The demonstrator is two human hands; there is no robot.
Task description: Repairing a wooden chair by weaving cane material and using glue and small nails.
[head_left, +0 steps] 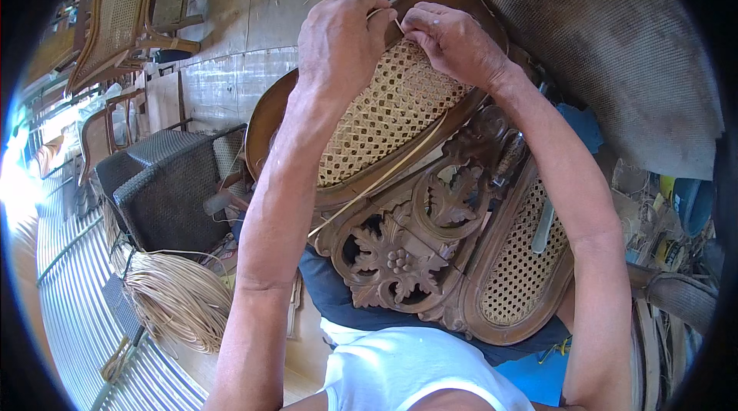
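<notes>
Floor (269, 0) of a cluttered workshop, seen from above, with seating and materials around one seated person. At upper left stand two caned chairs, the nearer to the top (119, 15) larger in view than the other (96, 142). Below them are one black woven chair (173, 188), one coil (181, 288) of pale cane and one ribbed sheet (84, 296). One grey mat (607, 42) covers the upper right.

At centre lies one wooden frame with two caned parts: a large panel (384, 111), beneath both hands, and a small panel (511, 288), narrower and at lower right. Between them, the carving (396, 276) shows two leafy motifs, one with a cluster of berries. One loose strip (377, 193) of cane slants along the large panel's lower edge. One pale tool (544, 230) rests on the small panel.

Two hands meet at the large panel's upper edge. The left hand (342, 38) pinches one thin strand (396, 23) between thumb and forefinger. The right hand (453, 40) has its fingertips drawn narrow beside that strand; whether they grip it cannot be told.
</notes>
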